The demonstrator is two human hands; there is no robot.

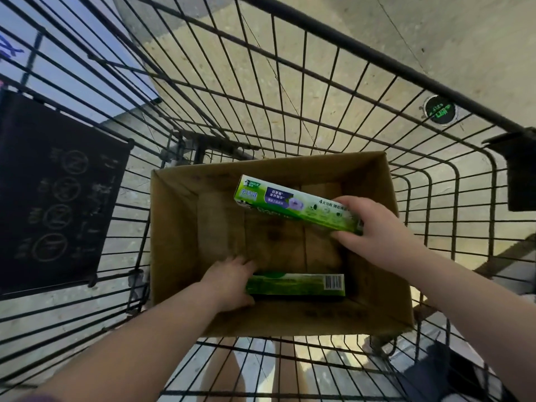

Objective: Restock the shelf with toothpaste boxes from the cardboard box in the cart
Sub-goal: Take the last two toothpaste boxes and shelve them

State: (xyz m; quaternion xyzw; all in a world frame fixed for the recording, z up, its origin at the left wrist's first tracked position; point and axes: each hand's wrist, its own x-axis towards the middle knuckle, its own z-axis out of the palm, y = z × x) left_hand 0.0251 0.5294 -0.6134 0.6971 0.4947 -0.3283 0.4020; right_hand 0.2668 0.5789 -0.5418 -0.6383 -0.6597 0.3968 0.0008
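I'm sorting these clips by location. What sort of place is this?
Probably a shop or supermarket aisle: a wire cart holds a cardboard box of toothpaste boxes, over a speckled floor. No shelf is in view.

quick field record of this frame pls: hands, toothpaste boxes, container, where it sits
right hand: holds raised toothpaste box by its right end, above the carton
left hand: down inside the carton, fingers on lower toothpaste box
lower box: lies on the carton floor by the near wall, barcode up
container: open cardboard box, otherwise bare
location: wire shopping cart
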